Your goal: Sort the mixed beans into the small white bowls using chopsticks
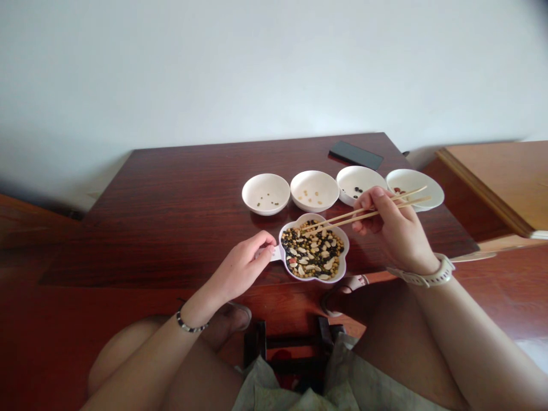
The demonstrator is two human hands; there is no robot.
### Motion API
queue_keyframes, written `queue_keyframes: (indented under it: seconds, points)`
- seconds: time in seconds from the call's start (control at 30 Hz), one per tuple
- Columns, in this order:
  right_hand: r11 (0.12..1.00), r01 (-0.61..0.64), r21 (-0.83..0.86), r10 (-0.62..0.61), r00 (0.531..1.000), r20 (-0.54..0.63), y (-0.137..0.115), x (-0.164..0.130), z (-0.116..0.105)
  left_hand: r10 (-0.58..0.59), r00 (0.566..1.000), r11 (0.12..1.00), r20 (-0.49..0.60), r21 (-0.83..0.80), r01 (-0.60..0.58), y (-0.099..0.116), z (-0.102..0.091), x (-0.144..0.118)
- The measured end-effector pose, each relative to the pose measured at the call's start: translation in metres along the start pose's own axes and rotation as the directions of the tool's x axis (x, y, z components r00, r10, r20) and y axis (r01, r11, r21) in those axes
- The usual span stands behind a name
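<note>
A white flower-shaped dish (pixel 343 264) full of mixed beans sits at the near edge of a dark wooden table (pixel 180 200). My left hand (pixel 242 265) pinches the dish's small handle at its left side. My right hand (pixel 391 228) holds a pair of wooden chopsticks (pixel 342 217), their tips resting over the far part of the bean pile. Whether a bean is caught between the tips cannot be told.
Behind the dish stand several small white bowls in a row: one with green beans (pixel 266 193), one with pale beans (pixel 314 190), one with black beans (pixel 360 184), one with reddish beans (pixel 417 188). A black phone (pixel 355 154) lies at the table's far right. A lighter wooden table (pixel 500 177) stands to the right.
</note>
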State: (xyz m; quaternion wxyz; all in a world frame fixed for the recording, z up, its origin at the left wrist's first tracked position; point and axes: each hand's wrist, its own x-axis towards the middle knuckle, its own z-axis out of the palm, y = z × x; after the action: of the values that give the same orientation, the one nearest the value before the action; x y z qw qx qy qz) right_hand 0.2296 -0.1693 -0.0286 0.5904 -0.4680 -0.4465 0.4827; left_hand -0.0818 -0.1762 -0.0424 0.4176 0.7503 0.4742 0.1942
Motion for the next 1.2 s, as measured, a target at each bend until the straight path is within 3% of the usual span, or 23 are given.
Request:
queue_keyframes:
  seconds: [1.2]
  points:
    - [0.999,-0.015,-0.035,0.016,1.0,0.02,0.0019,0.0009,-0.0028,-0.01,1.0,1.0,0.014,-0.003,0.01,-0.0018,-0.0014,-0.0005]
